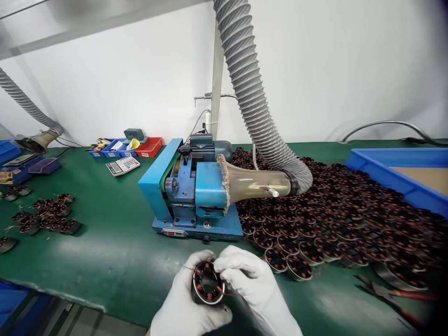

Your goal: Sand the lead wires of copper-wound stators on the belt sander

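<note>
At the near edge of the tabletop (115, 242), both gloved hands hold one stator (207, 283) just above the green surface. The left hand (187, 298) cups it from below and the side, fingers closed around its metal ring. The right hand (250, 280) pinches at its upper right rim, fingers closed on what looks like a thin wire end, too fine to make out clearly.

Just behind the hands stands a blue machine (191, 191), with a ribbed hose (252, 102) ending in a funnel (255, 184) at its right side. A large heap of stators (332, 219) covers the right half of the tabletop, reaching almost to the right hand; a smaller group (45, 214) lies near the left edge.

The stator hangs close to the near edge, so a slack grip could drop it off the tabletop. A hard pull on the fine wire might snap it or loosen a winding. A wide sweep of the right hand could knock the nearest stators of the heap.
</note>
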A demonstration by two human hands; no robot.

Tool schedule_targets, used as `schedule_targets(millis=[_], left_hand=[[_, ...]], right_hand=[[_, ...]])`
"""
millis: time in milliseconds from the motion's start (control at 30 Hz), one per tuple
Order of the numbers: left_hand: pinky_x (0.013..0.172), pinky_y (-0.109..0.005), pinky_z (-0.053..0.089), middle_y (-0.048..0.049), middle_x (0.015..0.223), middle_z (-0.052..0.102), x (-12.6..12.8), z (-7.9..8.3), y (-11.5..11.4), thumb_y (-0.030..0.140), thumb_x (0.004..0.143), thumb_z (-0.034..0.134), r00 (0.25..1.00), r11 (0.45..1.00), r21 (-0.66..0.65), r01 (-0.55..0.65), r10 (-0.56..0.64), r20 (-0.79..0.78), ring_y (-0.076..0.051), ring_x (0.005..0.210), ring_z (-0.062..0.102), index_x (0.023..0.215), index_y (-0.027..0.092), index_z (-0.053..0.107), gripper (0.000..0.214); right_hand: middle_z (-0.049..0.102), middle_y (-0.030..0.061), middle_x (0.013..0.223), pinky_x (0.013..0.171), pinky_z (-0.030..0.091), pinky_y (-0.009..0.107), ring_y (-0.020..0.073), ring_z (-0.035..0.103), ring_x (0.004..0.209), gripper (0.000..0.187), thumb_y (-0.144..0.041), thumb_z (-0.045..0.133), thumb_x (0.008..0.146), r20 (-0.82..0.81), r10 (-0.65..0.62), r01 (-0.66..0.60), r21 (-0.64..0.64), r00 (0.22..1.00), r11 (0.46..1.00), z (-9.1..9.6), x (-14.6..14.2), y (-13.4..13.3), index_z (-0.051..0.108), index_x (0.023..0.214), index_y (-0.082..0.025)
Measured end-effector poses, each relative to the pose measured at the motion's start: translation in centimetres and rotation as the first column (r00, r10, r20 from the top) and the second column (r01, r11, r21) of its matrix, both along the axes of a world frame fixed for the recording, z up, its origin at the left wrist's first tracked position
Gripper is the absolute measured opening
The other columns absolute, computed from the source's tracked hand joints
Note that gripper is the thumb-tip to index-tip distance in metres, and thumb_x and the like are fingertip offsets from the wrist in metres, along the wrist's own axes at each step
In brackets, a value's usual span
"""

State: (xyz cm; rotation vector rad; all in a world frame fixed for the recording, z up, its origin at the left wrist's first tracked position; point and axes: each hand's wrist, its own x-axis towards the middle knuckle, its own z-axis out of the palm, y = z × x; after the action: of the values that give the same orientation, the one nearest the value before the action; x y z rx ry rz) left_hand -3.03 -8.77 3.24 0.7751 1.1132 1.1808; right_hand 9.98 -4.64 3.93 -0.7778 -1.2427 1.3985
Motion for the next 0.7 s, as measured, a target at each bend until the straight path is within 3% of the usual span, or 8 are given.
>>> schedule_targets(millis=[100, 200, 267, 400, 500, 700], left_hand=[[0.075, -0.023, 0.049, -0.0009, 0.096, 0.062, 0.3, 0.2, -0.3, 0.000, 0.040, 0.065, 0.969, 0.991, 0.110, -0.070, 0.094, -0.230, -0.018, 0.086, 0.061, 0.090, 0.021, 0.060, 0.054], [0.083, -0.025, 0.047, -0.0026, 0.107, 0.058, 0.1, -0.3, -0.3, 0.004, 0.042, 0.068, 0.910, 0.972, 0.169, -0.161, 0.213, -0.356, -0.019, 0.092, 0.059, 0.091, 0.021, 0.060, 0.053], [0.085, -0.027, 0.048, -0.0039, 0.111, 0.058, -0.1, -0.8, 0.2, 0.008, 0.047, 0.069, 0.924, 0.974, 0.151, -0.170, 0.210, -0.319, -0.019, 0.093, 0.060, 0.101, 0.022, 0.059, 0.057], [0.090, -0.031, 0.048, -0.0054, 0.109, 0.063, 0.5, -2.3, 2.4, 0.013, 0.054, 0.072, 0.952, 0.957, 0.206, -0.202, 0.241, -0.187, -0.022, 0.100, 0.061, 0.104, 0.022, 0.059, 0.052], [0.087, -0.033, 0.050, -0.0064, 0.105, 0.067, 1.5, -3.3, 4.6, 0.015, 0.060, 0.070, 0.940, 0.944, 0.179, -0.277, 0.305, -0.152, -0.022, 0.096, 0.063, 0.103, 0.021, 0.059, 0.045], [0.087, -0.032, 0.049, -0.0065, 0.101, 0.068, 2.7, -4.2, 8.1, 0.014, 0.064, 0.066, 0.941, 0.929, 0.236, -0.284, 0.317, -0.119, -0.020, 0.093, 0.064, 0.097, 0.020, 0.059, 0.034]], right_hand=[[0.056, -0.0008, 0.056, 0.043, 0.037, 0.021, 0.0088, 0.044, 0.045, 0.022, -0.038, 0.075, 0.070, -0.266, -0.014, -0.033, -0.171, 0.964, 0.985, 0.6, 0.3, 0.7, 0.069, 0.059, -0.019], [0.052, -0.0036, 0.057, 0.047, 0.041, 0.020, 0.0080, 0.044, 0.047, 0.020, -0.039, 0.074, 0.071, -0.476, -0.199, 0.068, -0.279, 0.857, 0.958, 0.7, 0.8, 1.1, 0.067, 0.066, -0.021], [0.060, 0.0001, 0.064, 0.058, 0.049, 0.025, 0.0128, 0.055, 0.058, 0.019, -0.040, 0.071, 0.074, -0.419, -0.251, 0.151, -0.257, 0.872, 0.954, 0.1, 0.5, 1.0, 0.070, 0.073, -0.022], [0.072, 0.0102, 0.095, 0.081, 0.053, 0.039, 0.0271, 0.066, 0.089, 0.032, -0.045, 0.072, 0.068, -0.075, -0.218, 0.211, -0.092, 0.973, 0.973, -2.5, -1.7, 0.7, 0.074, 0.090, -0.022], [0.071, 0.0108, 0.101, 0.087, 0.051, 0.041, 0.0277, 0.065, 0.093, 0.029, -0.038, 0.072, 0.068, 0.135, -0.329, 0.337, -0.047, 0.935, 0.940, -3.8, -3.3, 1.5, 0.073, 0.091, -0.020], [0.071, 0.0099, 0.094, 0.084, 0.052, 0.040, 0.0247, 0.065, 0.087, 0.022, -0.032, 0.064, 0.074, 0.157, -0.427, 0.434, -0.012, 0.891, 0.901, -3.8, -3.6, 4.6, 0.071, 0.089, -0.018]])
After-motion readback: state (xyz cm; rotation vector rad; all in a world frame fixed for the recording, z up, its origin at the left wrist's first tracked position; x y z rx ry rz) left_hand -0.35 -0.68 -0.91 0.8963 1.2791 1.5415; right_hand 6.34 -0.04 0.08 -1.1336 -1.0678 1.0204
